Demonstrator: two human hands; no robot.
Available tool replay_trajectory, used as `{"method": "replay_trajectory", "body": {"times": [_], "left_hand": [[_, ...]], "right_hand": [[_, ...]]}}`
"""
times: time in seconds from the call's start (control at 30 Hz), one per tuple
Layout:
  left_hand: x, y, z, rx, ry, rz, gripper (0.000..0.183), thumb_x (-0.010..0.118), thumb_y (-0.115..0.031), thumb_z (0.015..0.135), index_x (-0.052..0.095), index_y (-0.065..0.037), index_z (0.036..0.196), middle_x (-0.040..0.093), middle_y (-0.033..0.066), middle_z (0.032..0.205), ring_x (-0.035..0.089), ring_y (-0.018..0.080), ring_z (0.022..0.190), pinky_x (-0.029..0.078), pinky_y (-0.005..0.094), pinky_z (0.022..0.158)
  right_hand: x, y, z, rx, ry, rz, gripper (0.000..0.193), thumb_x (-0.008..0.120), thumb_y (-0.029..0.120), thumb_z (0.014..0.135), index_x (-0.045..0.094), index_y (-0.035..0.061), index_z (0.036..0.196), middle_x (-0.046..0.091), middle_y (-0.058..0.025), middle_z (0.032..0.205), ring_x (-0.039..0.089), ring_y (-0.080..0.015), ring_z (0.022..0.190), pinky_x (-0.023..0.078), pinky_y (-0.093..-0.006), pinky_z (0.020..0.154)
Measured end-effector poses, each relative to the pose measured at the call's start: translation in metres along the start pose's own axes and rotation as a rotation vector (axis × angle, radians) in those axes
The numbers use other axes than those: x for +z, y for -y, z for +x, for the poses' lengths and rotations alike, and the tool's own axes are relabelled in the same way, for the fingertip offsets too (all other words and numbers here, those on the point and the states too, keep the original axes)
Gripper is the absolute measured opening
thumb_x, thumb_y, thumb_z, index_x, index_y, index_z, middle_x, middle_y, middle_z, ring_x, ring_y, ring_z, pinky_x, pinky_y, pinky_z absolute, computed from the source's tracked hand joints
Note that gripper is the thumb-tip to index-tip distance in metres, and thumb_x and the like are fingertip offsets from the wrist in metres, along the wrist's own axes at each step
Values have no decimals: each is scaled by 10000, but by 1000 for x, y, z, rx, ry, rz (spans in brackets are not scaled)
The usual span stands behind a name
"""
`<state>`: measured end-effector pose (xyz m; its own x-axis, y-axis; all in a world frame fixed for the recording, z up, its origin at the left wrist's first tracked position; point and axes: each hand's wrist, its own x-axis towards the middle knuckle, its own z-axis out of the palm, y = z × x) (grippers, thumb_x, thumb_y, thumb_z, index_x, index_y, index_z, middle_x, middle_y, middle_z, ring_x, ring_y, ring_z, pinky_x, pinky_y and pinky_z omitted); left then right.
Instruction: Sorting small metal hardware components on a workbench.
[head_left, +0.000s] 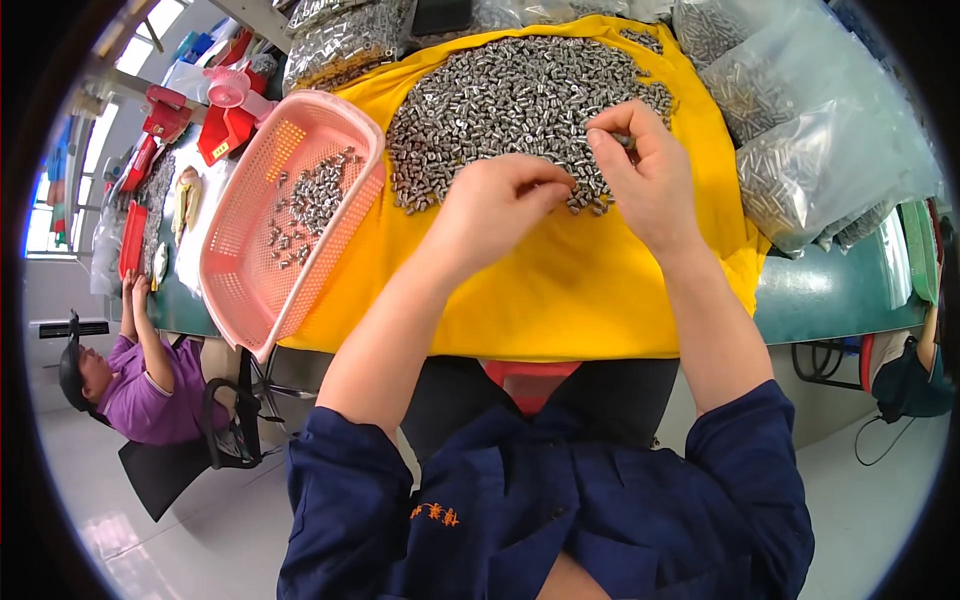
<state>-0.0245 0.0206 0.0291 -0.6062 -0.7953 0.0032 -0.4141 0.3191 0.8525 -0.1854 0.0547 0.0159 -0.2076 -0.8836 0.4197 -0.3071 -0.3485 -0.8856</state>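
Note:
A broad pile of small silvery metal cylinders is spread over a yellow cloth. At the pile's near edge is my left hand, its thumb and fingers pinched together; what they hold, if anything, is hidden. My right hand hovers over the right part of the pile, with thumb and forefinger tips brought together and the other fingers curled. Whatever is in that pinch is too small to tell. Left of the cloth, a pink perforated plastic basket contains a smaller heap of the same metal cylinders.
Clear plastic bags full of metal parts are stacked at the right on the green table. More filled bags and a dark phone lie at the back. A pink fan and red bins stand far left; a person in purple sits beyond.

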Motion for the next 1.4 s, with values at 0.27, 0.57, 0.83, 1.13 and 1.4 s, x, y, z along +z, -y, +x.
{"method": "replay_trajectory", "body": {"times": [0.27,0.57,0.83,1.13,1.4], "left_hand": [[-1,41,2,-106,1,-1008,144,562,-21,810,586,-10,952,609,55,871,591,138,762,482,252,690],[-2,39,4,-64,-14,-908,162,564,-14,807,590,0,966,618,66,855,598,140,753,483,248,687],[1,35,5,-51,-82,-668,140,605,0,773,626,7,911,628,32,823,576,75,732,469,190,669],[2,30,3,10,-155,-284,134,608,-8,745,637,-13,877,638,39,810,588,103,721,465,224,647],[-1,29,5,176,-362,22,106,591,1,742,623,-21,841,608,84,795,586,186,716,461,260,643]], "right_hand": [[5,3,-5,23,197,-41,61,541,79,771,524,29,801,539,-18,667,453,-64,544,385,-215,497],[6,5,-5,-3,228,-104,72,548,90,767,517,31,792,524,-25,648,448,-77,522,384,-218,490],[8,5,-7,-242,237,-367,69,544,46,732,476,48,742,519,-89,648,519,-255,602,417,-346,545],[15,2,-10,-286,223,-474,94,546,56,744,453,49,751,518,-101,646,533,-284,634,423,-386,562],[1,10,-4,71,139,-269,39,532,60,759,507,44,784,539,-99,619,524,-216,513,401,-308,481]]}}
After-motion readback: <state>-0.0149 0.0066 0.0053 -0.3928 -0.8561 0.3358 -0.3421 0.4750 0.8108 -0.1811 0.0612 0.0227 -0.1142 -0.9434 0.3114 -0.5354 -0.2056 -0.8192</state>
